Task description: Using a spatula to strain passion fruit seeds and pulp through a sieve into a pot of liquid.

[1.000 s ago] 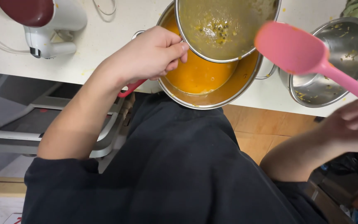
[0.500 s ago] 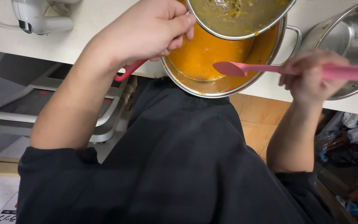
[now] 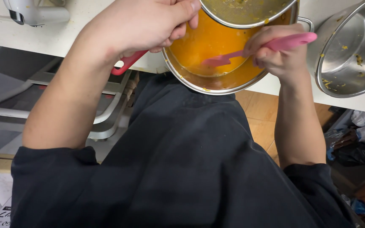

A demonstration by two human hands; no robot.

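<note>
Head view: empty steel bowl (image 3: pixel 351 55) beside soup pot (image 3: pixel 216 84), w/ sieve (image 3: pixel 246 12) overhead.

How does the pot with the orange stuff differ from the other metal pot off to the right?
The near pot holds a smooth orange liquid; the right pot holds only scattered greenish scraps on bare metal. A sieve, gripped by the left hand, sits over the near pot, and the right hand dips a pink spatula into it; nothing covers or touches the right pot. Both are round, shiny steel and stand on the white counter.
</note>
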